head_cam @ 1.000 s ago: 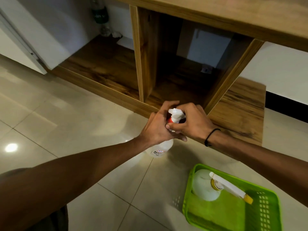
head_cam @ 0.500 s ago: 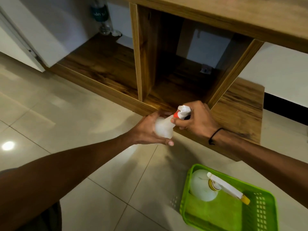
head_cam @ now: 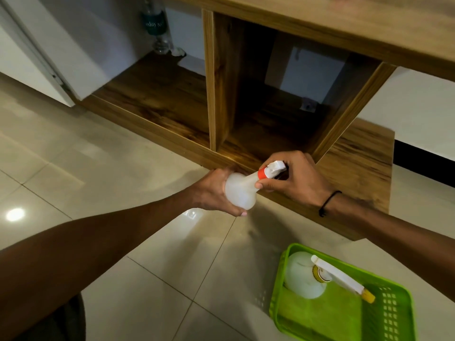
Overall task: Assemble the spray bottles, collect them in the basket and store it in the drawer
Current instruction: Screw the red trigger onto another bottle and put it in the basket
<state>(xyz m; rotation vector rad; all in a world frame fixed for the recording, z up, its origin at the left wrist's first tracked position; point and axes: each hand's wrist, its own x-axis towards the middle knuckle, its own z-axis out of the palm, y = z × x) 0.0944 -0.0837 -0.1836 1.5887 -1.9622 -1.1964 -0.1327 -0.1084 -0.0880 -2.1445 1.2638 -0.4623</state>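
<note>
Tiled floor (head_cam: 98,168) fronts an open wooden cabinet (head_cam: 246,94) at 12 o'clock. Left hand (head_cam: 211,190) clasps the white spray bottle (head_cam: 240,190) body at centre; right hand (head_cam: 295,180) grips its trigger head (head_cam: 273,169). 1 assembled bottle (head_cam: 305,276) lies in the green basket (head_cam: 398,316) at 5 o'clock.

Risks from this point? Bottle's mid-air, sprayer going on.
1. The bottle is held tilted over the tile floor by the left hand; a slip would likely drop it.
2. The right hand grips the spray head at an angle, so the orange collar might cross-thread.
3. The green basket already holds one bottle lying down; a second may fit tightly.
</note>
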